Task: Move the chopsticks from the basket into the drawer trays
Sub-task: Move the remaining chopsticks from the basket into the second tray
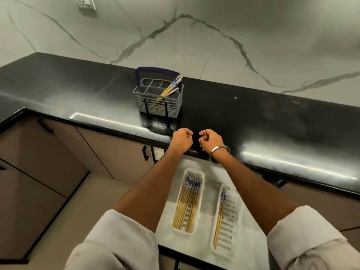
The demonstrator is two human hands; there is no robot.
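Note:
A grey slotted basket [171, 106] with a blue handle stands on the black counter. A few chopsticks [172, 87] with blue-patterned tops lean in its right compartment. Below the counter an open drawer [206, 215] holds two white trays. The left tray [200, 174] carries several chopsticks, the right tray [232, 213] only a few along its left side. My left hand [182, 141] and my right hand [211, 141] hover side by side over the counter's front edge, both curled into loose fists with nothing visible in them. They are apart from the basket.
The black counter [272, 123] runs wide to both sides, backed by a white marble wall [194, 36]. Beige cabinet doors with black handles [45, 125] lie to the left below. A silver bangle [219, 152] circles my right wrist.

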